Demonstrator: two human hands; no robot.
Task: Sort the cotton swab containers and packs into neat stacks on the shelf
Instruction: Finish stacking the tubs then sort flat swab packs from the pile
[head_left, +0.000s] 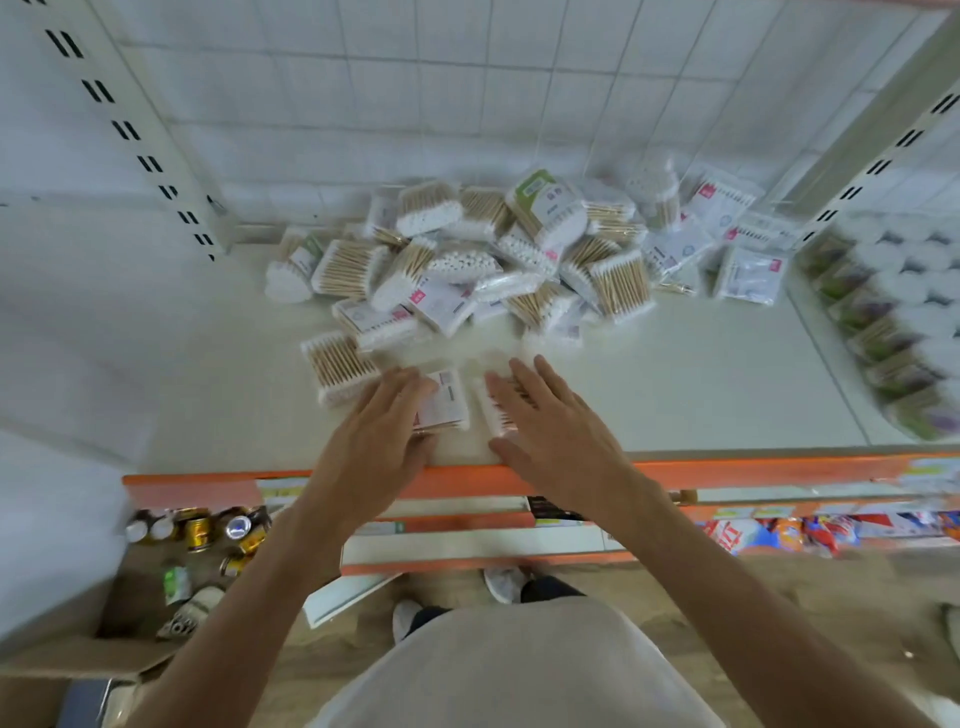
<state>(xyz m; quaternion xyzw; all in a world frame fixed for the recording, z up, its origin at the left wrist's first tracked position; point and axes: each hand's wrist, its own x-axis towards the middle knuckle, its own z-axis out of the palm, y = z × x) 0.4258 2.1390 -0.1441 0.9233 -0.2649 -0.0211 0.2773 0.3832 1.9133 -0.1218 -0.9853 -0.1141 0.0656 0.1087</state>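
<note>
On shelf, both hands flat on swab packs; labels unreadable.

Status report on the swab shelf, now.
Left hand open, flat on a labelled pack. Right hand open on another pack. Main pile unsorted behind. Nothing blocking.

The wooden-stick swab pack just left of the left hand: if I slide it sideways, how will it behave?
The swab pack lies flat on the shelf, so it will probably slide rather than roll or tip. Its clear wrap looks glossy, likely slick under the left hand. Tightly bundled sticks suggest it is fairly stiff and light.
</note>
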